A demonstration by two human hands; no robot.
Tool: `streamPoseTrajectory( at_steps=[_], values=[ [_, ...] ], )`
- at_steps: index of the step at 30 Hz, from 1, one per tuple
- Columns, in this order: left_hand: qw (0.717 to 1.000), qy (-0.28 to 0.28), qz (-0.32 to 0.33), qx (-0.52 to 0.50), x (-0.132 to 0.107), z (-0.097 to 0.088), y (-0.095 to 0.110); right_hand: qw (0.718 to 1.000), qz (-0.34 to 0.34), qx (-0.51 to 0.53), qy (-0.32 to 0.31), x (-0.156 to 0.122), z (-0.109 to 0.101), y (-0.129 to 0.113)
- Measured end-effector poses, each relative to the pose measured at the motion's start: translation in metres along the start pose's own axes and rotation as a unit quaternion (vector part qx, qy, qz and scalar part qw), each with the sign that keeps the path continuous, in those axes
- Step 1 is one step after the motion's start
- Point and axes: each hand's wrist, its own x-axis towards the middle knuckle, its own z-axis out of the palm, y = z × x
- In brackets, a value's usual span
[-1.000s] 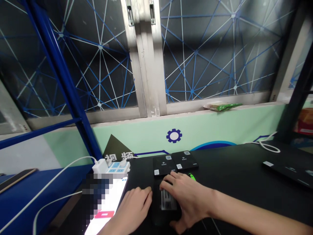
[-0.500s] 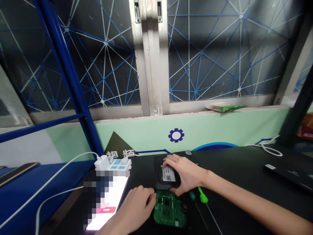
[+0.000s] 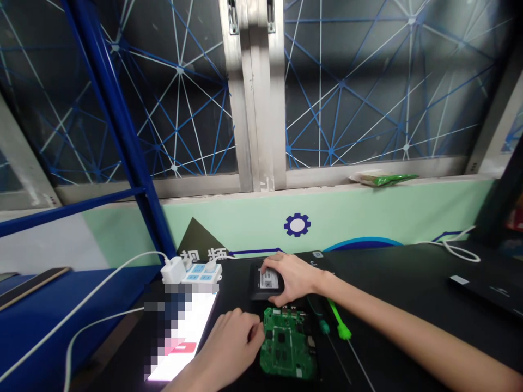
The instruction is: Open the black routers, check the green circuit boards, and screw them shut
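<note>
My right hand grips a black plastic casing with a white label, fingers over its top and thumb at the near edge. The casing is at the back of the black table, just beyond a green circuit board. My left hand is closed at the board's left edge, thumb and forefinger against it; the fingertips are partly hidden. Connectors line the board's far and right edges. Right of the board lie a dark green-handled screwdriver and a bright green-handled one.
A lit screen, partly pixelated, lies to the left. Behind it a white power strip carries plugs and white cables. A flat black device rests on the right. A blue metal frame stands before the window at the left.
My right hand has moved the casing away from me and slightly left, so the board's far edge with its connectors now shows. My left hand stays by the board. The view has shifted slightly.
</note>
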Motion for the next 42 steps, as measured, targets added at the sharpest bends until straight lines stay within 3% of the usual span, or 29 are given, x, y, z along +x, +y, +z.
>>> streamPoseTrajectory(
  at_steps=[8,14,22,30,42],
  values=[
    [1.000,-0.002,-0.004,-0.011,0.001,0.000,0.000,0.998,-0.023,0.044,0.033,-0.021,0.001,0.009],
    [1.000,-0.006,-0.010,-0.015,0.003,-0.001,0.002,0.992,-0.069,0.022,0.103,-0.056,-0.007,-0.009],
    [0.999,-0.009,-0.017,-0.031,0.003,-0.004,0.003,0.998,-0.045,0.008,0.050,-0.102,0.002,-0.029],
    [0.999,-0.013,-0.003,-0.035,0.003,-0.005,0.001,1.000,-0.018,0.006,0.010,-0.101,0.001,-0.034],
    [0.999,-0.009,-0.004,-0.034,0.004,0.001,0.000,0.997,0.062,0.025,0.024,-0.102,0.001,-0.039]
  ],
)
